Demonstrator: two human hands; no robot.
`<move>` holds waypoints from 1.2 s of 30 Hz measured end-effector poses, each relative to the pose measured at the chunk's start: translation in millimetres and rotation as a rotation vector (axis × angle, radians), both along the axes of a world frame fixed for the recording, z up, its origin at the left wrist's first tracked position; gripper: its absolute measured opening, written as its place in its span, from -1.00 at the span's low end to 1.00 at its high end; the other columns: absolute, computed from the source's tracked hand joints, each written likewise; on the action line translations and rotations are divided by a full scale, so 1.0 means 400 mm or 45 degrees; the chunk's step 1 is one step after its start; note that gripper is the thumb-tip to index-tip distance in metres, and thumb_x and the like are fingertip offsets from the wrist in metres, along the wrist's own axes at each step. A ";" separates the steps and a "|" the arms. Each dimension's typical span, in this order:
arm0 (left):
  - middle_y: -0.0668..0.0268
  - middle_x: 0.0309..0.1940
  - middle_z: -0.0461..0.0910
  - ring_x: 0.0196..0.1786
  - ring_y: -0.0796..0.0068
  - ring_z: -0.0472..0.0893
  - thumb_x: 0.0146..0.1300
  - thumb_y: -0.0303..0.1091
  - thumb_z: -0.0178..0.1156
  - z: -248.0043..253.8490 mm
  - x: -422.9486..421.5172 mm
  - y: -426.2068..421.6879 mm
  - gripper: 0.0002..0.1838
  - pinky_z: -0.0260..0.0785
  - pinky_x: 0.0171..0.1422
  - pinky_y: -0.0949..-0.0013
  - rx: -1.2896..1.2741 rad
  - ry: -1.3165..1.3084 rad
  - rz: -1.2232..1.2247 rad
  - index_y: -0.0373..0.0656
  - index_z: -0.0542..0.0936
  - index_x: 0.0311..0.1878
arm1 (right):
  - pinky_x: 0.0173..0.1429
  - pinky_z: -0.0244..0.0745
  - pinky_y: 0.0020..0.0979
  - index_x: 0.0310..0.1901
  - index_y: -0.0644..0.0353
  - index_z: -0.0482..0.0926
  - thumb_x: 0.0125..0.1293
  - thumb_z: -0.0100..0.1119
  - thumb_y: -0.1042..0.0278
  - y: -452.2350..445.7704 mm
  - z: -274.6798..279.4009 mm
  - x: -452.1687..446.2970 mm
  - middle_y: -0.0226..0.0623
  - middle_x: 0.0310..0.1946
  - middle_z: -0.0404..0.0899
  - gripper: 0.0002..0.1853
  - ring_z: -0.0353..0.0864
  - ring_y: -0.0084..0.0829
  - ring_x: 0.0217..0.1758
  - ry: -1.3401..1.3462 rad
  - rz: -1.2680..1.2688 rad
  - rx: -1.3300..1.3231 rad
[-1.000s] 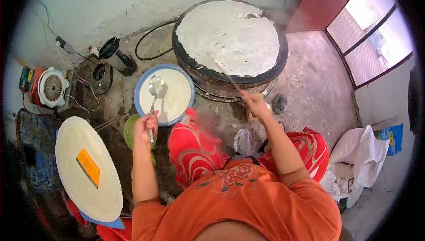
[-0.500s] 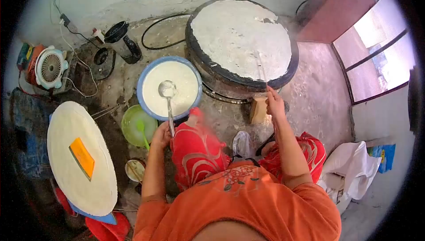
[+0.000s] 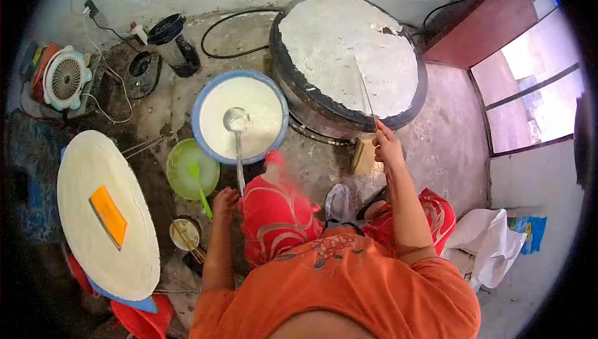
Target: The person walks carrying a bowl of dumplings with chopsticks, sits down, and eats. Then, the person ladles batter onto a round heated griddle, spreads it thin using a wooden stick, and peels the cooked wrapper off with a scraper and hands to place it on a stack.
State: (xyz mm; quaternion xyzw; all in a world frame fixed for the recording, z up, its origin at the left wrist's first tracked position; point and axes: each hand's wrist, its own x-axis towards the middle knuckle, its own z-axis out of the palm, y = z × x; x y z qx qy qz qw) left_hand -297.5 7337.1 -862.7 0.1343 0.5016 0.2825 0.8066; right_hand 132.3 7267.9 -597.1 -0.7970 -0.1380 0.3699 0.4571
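Observation:
My right hand [image 3: 387,146] is closed round the end of a long thin spatula [image 3: 366,90]. Its blade reaches over the round griddle [image 3: 288,77], which a thin pale flatbread sheet [image 3: 342,40] covers, with a torn spot at its far right edge. A metal ladle [image 3: 238,152] leans on the rim of a blue basin [image 3: 198,115] of white batter [image 3: 215,105], its bowl end in the batter. Just beside the ladle's handle end, by my left knee, is my left hand [image 3: 225,202], fingers loosely curled, apparently holding nothing.
A stack of pale round sheets [image 3: 81,214] carries an orange scraper [image 3: 109,214] at left. Near the basin stand a green bowl [image 3: 177,183] with a green spoon [image 3: 200,189] and a small cup [image 3: 185,234]. A fan [image 3: 67,82], dark container [image 3: 174,52] and cables lie behind. White sacks [image 3: 492,245] sit right.
My left hand has come off the ladle's handle and moved down and left. The spatula blade stays over the sheet, now showing more clearly. The view has shifted slightly.

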 end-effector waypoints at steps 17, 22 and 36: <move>0.05 0.22 0.19 0.20 0.02 0.27 0.12 -0.24 0.15 0.055 -0.073 -0.046 -0.45 0.17 0.19 0.03 0.824 2.273 -0.612 -0.07 0.33 0.21 | -0.34 0.42 -0.49 0.21 0.11 0.31 0.09 0.18 0.61 0.097 0.059 -0.361 -0.25 -0.37 0.56 -0.40 0.53 -0.45 -0.40 -0.226 1.210 -0.185; 0.05 0.24 0.17 0.21 -0.03 0.26 0.17 -0.20 0.09 -0.037 -0.110 -0.018 -0.35 0.17 0.16 -0.04 0.554 2.067 -0.965 -0.08 0.14 0.31 | -0.20 0.47 -0.29 0.11 -0.01 0.42 0.06 0.10 0.40 0.259 0.085 -0.509 -0.07 -0.27 0.55 -0.51 0.57 -0.14 -0.22 -1.107 1.952 -0.195; -0.05 -0.40 0.52 -0.34 -0.11 0.47 0.24 -0.24 0.01 0.084 -0.107 -0.118 -0.72 0.33 -0.27 0.08 0.584 1.349 -0.085 -0.29 0.55 -0.28 | -0.13 0.51 -0.23 -0.23 0.08 0.60 0.02 0.05 0.40 0.467 -0.241 -0.714 -0.10 -0.28 0.59 -0.76 0.60 -0.15 -0.20 -1.103 2.206 -0.519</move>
